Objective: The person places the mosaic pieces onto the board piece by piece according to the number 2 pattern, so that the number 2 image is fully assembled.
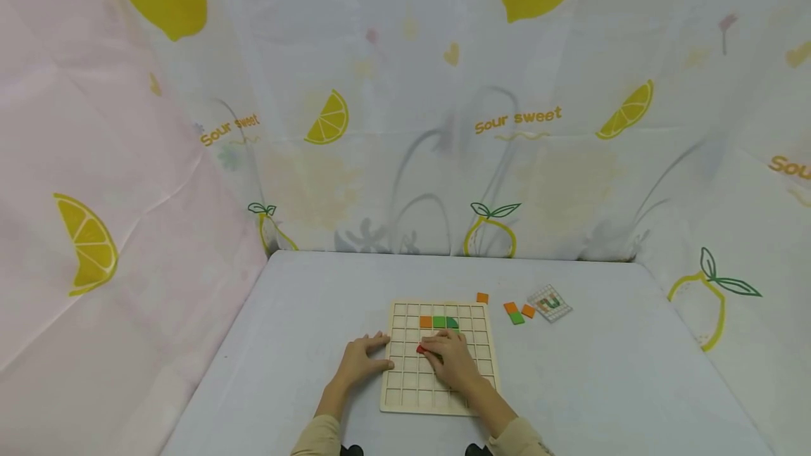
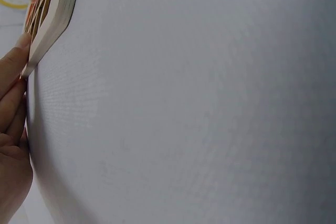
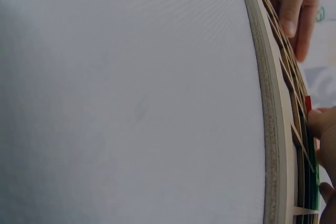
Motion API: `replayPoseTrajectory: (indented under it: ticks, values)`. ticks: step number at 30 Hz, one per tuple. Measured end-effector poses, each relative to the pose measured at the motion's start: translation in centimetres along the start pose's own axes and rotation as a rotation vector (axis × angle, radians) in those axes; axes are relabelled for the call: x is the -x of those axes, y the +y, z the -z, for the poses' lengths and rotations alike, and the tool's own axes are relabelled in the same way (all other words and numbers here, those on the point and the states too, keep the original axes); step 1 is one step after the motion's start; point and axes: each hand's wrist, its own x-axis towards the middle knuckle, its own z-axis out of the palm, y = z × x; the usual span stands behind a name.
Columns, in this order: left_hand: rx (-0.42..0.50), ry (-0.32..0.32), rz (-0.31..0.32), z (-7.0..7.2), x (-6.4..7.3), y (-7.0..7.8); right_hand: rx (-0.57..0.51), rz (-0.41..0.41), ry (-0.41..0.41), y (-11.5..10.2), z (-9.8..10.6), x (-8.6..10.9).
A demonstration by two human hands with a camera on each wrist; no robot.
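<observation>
A wooden grid board (image 1: 408,380) lies on the table in front of me. My right hand (image 1: 453,362) is over its middle, pinching a small red tile (image 1: 420,348) between thumb and fingers; in the right wrist view the red tile (image 3: 308,102) stands tilted above the grid. Along the board's left edge rests my left hand (image 1: 361,363), thumb and fingers spread, with the thumb (image 2: 22,42) on the rim. An orange tile (image 1: 426,322), a light green tile (image 1: 439,322) and a dark green, round-cornered tile (image 1: 452,323) sit side by side in an upper row. My right hand hides some cells.
Right of the board lie loose orange tiles (image 1: 528,311) and a green tile (image 1: 517,318). Beside them is a card (image 1: 550,303) printed with a grid pattern. Another orange tile (image 1: 483,298) is at the board's top right corner. Lemon-printed cloth (image 1: 393,181) surrounds the white table (image 1: 608,364).
</observation>
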Motion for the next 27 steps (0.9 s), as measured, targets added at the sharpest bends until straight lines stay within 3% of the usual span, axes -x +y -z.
replayPoseTrajectory:
  ticks: [6,14,18,27]
  values:
    - [-0.011,0.006,-0.007,0.0,0.0,-0.1,0.035,0.008,-0.015,-0.1,-0.1,0.1]
    - [-0.010,0.003,-0.005,0.1,0.1,-0.1,0.059,-0.021,0.156,-0.5,-1.9,0.0]
    - [-0.010,0.001,-0.010,0.0,0.1,-0.1,0.077,-0.067,0.201,-0.8,-2.3,-0.1]
    - [-0.019,0.006,-0.015,-0.1,0.1,-0.1,-0.057,-0.222,0.118,-1.0,-1.5,0.1]
